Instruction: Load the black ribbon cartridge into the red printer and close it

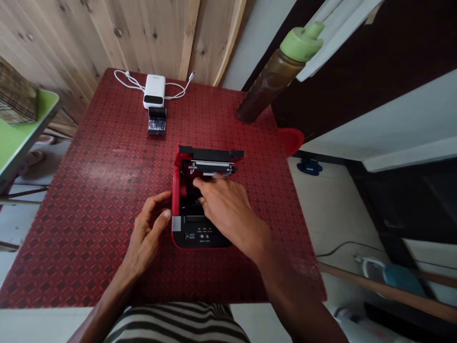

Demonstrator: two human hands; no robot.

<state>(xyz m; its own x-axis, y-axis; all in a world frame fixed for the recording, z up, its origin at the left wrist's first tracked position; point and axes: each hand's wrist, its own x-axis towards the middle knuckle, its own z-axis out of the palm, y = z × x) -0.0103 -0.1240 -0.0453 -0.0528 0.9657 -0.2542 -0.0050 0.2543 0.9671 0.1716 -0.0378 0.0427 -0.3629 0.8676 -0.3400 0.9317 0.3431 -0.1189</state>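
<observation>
A red and black label printer (202, 233) lies on the table with its lid (214, 155) raised at the far side. Inside the raised lid runs a metal and dark roller bar (212, 168). My left hand (146, 236) rests at the printer's left wall, fingertips and thumb against or close to the red side, fingers apart. Over the printer's open bay, my right hand (228, 205) reaches in from the right with bent fingers. Its fingertips are partly hidden in the dark bay, and what they grip cannot be made out.
A white power bank (155, 88) with a white cable and a small black ribbon roll (157, 121) lie at the table's back left. A brown bottle with a green cap (278, 74) stands at the back right. Red patterned cloth (89, 214) covers the table.
</observation>
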